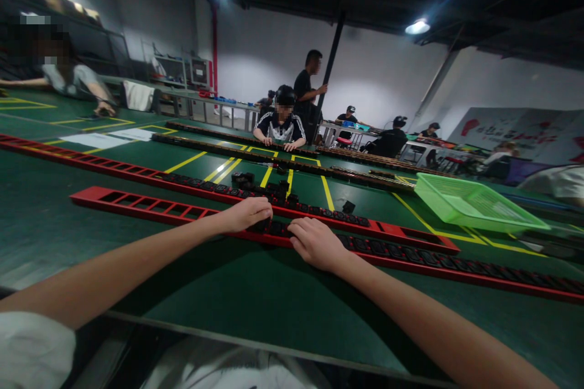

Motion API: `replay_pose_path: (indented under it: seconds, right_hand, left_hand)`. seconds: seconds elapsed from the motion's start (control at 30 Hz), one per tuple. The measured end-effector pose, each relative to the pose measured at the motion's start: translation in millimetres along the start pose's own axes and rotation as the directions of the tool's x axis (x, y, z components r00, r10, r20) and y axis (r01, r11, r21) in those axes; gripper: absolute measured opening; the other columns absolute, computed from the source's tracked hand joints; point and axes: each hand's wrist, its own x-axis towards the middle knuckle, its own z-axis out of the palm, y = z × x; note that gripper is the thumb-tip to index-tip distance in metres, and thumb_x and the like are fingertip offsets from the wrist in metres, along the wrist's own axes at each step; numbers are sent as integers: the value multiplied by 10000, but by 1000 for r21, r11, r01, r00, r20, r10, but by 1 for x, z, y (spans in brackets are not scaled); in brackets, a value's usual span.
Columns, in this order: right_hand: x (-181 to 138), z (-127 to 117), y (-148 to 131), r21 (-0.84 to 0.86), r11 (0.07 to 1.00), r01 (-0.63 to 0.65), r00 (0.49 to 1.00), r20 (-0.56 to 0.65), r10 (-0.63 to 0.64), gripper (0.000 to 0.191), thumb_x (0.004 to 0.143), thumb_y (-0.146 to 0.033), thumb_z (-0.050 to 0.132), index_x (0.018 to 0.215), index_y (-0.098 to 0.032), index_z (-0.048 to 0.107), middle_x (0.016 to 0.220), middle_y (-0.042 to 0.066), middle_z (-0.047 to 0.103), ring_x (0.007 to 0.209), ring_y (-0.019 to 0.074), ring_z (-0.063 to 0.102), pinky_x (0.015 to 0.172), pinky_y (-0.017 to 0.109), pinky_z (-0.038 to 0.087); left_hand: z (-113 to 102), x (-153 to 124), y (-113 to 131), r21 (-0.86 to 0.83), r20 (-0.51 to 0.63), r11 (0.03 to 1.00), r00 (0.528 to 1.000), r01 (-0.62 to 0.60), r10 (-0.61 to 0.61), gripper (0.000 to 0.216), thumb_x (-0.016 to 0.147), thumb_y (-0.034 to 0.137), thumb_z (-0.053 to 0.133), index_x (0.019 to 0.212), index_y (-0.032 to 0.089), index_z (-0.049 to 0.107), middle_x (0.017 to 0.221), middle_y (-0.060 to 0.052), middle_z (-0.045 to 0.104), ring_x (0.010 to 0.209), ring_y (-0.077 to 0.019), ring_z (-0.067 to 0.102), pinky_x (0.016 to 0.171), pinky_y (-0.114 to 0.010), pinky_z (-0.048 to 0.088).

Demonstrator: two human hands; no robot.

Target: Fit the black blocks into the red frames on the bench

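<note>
Near red strip (276,239): 1, on the bench (246,298), under the fingers of both hands. Black units (376,247) line it right of the right fingers; open slots (141,200) lie left of the left fingers.
Left hand (250,214): fingers curled together at the strip; tips hidden, grip cannot be told.
Right hand (314,243): fingers bent, tips at the strip; grip likewise unclear.
Far red strip (392,231): 1, just beyond the fingers.
Loose black parts (244,180): beyond the left fingers.
Step in hand, as judged: seating or adjusting a unit between the 2 hands.
Next move: appears to call for careful alignment and even fingertip pressure.
</note>
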Motion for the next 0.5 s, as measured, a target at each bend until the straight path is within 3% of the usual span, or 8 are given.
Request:
replay_pose_path:
  seconds: [0.3, 0.5]
  right_hand:
    - [0, 1, 0, 7, 1000, 2, 1000, -11, -1, 226, 988, -241, 481, 1152, -150, 608, 1124, 127, 659, 1043, 234, 603, 941, 379, 467]
    - [0, -1, 0, 14, 1000, -1, 1000, -1, 1, 231, 990, -240, 478, 1158, -149, 607, 1136, 122, 658, 1042, 233, 599, 941, 375, 468]
  left_hand:
    - [0, 0, 3, 5, 0, 1000, 1000, 14, -14, 378, 1032, 361, 336, 905, 178, 641, 898, -46, 608, 879, -188, 580, 866, -316, 448]
    - [-1, 0, 7, -15, 24, 995, 994, 103, -103, 345, 1017, 326, 338, 913, 175, 630, 871, -38, 644, 832, -185, 593, 795, -299, 451]
